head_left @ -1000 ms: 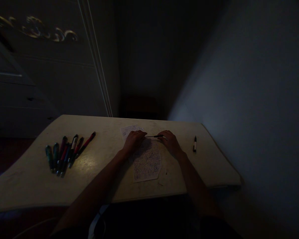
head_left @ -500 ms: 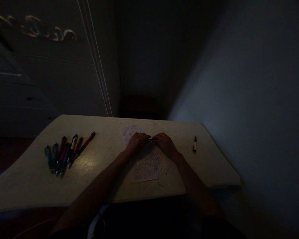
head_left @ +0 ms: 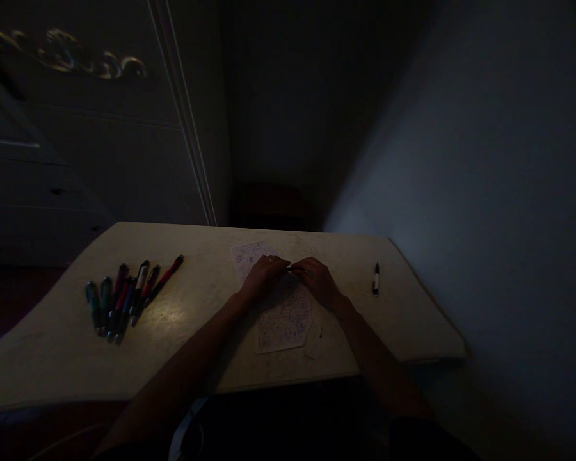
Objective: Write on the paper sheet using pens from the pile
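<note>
The left hand (head_left: 267, 274) and right hand (head_left: 318, 276) both grip a dark pen (head_left: 296, 269), fingers closed around its opposite ends, over the scribbled paper (head_left: 283, 326) on the bench (head_left: 196, 256). Its long axis runs left to right, roughly parallel to the bench's far edge; the fingers cover both ends, so I cannot tell which way the tip points.

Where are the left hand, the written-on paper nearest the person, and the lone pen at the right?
Left hand (head_left: 263, 276): head view, on the back of the hand.
Written-on paper (head_left: 283, 325): head view, on its uncovered near part.
Lone pen (head_left: 376, 282): head view, on its pale middle section.
</note>
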`<state>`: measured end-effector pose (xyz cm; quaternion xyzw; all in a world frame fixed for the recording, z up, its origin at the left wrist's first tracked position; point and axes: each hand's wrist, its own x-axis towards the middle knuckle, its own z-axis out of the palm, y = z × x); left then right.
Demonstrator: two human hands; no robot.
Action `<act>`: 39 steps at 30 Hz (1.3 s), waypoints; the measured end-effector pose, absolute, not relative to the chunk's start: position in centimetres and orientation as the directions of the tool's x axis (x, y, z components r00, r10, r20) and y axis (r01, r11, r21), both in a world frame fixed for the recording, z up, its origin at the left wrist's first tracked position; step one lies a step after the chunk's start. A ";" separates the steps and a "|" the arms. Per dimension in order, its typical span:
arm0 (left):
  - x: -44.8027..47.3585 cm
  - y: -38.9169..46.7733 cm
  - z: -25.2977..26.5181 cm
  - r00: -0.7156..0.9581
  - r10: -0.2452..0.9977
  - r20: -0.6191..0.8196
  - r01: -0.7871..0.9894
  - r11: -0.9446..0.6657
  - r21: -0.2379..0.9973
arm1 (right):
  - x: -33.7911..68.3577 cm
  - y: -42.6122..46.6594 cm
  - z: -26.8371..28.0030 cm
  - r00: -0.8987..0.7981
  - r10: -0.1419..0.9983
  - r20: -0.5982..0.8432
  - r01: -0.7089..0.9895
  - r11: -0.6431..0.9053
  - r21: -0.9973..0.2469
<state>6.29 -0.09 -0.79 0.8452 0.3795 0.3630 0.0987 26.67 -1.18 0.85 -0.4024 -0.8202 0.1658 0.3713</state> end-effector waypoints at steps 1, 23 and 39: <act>6.3 -0.1 -0.8 0.447 0.709 0.545 0.569 -0.696 0.439 | 26.7 -1.2 0.8 -0.399 0.788 0.469 0.539 0.615 -0.576; 5.8 -1.1 1.9 0.373 0.677 0.635 0.670 -0.670 0.320 | 26.0 -1.0 0.2 -0.236 0.868 0.436 0.573 0.487 -0.659; 5.6 0.5 1.3 0.030 0.983 0.184 0.041 -0.185 0.982 | 26.8 -0.5 0.2 -0.122 0.859 0.497 0.584 0.467 -0.664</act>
